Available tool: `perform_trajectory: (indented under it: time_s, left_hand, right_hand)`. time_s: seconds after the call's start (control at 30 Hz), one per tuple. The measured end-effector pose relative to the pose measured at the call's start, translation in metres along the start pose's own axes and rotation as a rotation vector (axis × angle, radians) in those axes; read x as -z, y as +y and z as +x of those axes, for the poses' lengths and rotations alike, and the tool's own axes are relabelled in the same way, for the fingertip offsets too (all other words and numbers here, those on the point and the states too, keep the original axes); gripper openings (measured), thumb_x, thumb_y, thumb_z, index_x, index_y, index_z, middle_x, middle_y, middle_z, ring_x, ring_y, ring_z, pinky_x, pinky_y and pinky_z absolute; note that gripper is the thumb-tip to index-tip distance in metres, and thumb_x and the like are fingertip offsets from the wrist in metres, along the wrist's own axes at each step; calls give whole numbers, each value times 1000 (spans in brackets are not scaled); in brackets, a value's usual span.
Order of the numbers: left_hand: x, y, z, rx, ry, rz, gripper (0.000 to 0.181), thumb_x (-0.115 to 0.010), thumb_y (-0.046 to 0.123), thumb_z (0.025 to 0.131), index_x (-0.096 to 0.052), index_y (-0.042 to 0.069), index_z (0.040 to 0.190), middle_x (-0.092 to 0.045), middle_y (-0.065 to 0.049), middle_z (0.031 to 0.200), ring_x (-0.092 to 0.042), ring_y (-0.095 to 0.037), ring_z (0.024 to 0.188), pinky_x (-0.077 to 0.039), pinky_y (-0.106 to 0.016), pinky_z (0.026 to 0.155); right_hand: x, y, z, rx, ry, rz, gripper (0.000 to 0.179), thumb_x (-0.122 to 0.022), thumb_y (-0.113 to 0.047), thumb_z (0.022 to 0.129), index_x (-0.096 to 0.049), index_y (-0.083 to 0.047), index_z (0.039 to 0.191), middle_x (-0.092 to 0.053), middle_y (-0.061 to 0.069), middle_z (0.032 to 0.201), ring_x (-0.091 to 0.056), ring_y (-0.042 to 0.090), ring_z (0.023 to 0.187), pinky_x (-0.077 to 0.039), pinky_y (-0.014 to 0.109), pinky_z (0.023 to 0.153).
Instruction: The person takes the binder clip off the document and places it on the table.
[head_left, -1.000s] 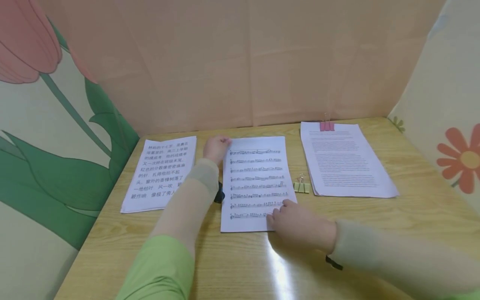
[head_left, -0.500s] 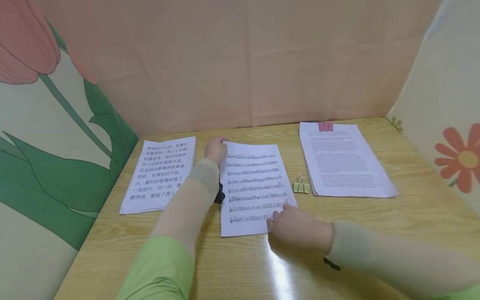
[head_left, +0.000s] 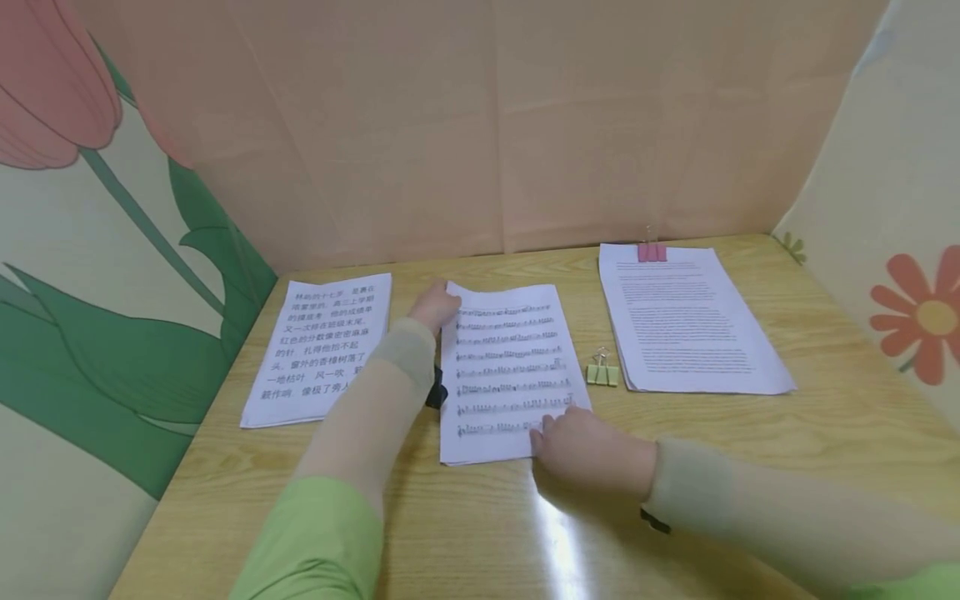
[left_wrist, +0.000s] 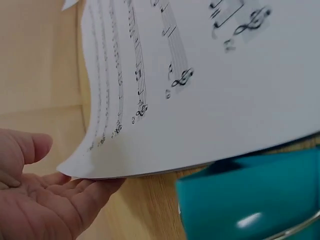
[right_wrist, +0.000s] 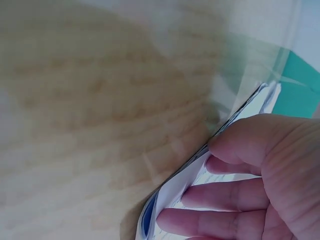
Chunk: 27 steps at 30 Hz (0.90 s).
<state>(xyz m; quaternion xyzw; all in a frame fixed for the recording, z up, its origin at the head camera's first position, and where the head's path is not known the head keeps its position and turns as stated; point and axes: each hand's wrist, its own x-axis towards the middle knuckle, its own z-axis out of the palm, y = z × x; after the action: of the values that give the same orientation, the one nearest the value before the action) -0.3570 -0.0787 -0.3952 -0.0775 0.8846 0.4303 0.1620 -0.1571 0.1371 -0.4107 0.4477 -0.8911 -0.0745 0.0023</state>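
White sheets [head_left: 502,367] are apparently being squared: your left fingers [left_wrist: 82,204], unclosed, are supporting; your right fingers [right_wrist: 225,195], nearly straight, are pressing; next is likely needing even edges.

"风一吹" on left stack [head_left: 322,342]; treble clefs [left_wrist: 182,77] on music sheet [head_left: 502,367].

Your left sleeve [head_left: 358,421] hides the near right corner of the text pages [head_left: 318,342] left of the sheet music [head_left: 506,375], your right hand [head_left: 590,450] covers the sheet music's own near right corner, the clipped stack [head_left: 686,329] to its right bears print too small to read, and the left wrist view cuts off the teal object [left_wrist: 250,200] beside it.
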Motion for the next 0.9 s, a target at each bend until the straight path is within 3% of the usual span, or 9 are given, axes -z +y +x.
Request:
perform_trajectory:
  time_s: [0.13, 0.27, 0.37, 0.5, 0.67, 0.8, 0.9]
  left_hand:
    - [2, 2, -7, 38, -59, 1, 63, -45, 26, 100, -15, 14, 155, -19, -7, 159, -19, -28, 144, -18, -45, 116]
    - [3, 4, -17, 31, -88, 51, 66, -44, 33, 101, -11, 15, 155, -11, -5, 161, -13, -27, 146, -14, -45, 117]
    - [3, 5, -28, -70, -104, 143, 65, -44, 37, 101, -15, 15, 155, -13, -5, 161, -12, -26, 146, -13, -44, 117]
    - [-2, 3, -54, -271, -135, 353, 61, -49, 38, 100, -29, 11, 151, -25, -8, 157, -20, -26, 144, -15, -43, 117]
    - [-18, -4, -90, -465, -256, 613, 50, -60, 34, 95, -50, 12, 139, -48, -6, 144, -39, -24, 135, -28, -41, 113]
    - [-34, -13, -107, -593, -301, 763, 49, -69, 35, 89, -59, 10, 130, -59, -5, 130, -52, -23, 123, -37, -37, 107]
    - [-41, -18, -112, -641, -290, 827, 51, -72, 36, 86, -59, 10, 128, -61, -4, 127, -54, -23, 119, -38, -37, 106]
  right_hand:
    - [-4, 6, 6, -29, 9, 6, 21, -54, -25, 90, -57, -9, 77, -35, -4, 57, -34, 10, 47, -30, 23, 40]
    - [-4, 13, 13, -45, 1, -21, 17, -57, -20, 91, -62, -6, 84, -41, -1, 59, -38, 14, 48, -34, 26, 43]
    - [-2, 17, 16, -43, 1, -26, 16, -58, -19, 92, -66, -5, 90, -46, 0, 60, -40, 15, 50, -37, 28, 45]
    - [-2, 22, 21, -28, 8, -44, 19, -58, -20, 94, -67, -3, 95, -47, 0, 61, -43, 15, 50, -39, 28, 46]
    - [-4, 30, 27, -56, -41, -24, 26, -58, -21, 95, -67, -1, 109, -61, 8, 72, -55, 20, 57, -49, 33, 55]
    - [-3, 38, 31, -101, -92, 42, 32, -55, -21, 97, -64, 0, 120, -68, 19, 90, -64, 28, 71, -54, 40, 66]
    - [-1, 43, 33, -130, -84, 87, 31, -53, -21, 99, -65, 1, 116, -68, 21, 89, -64, 30, 71, -55, 41, 66]
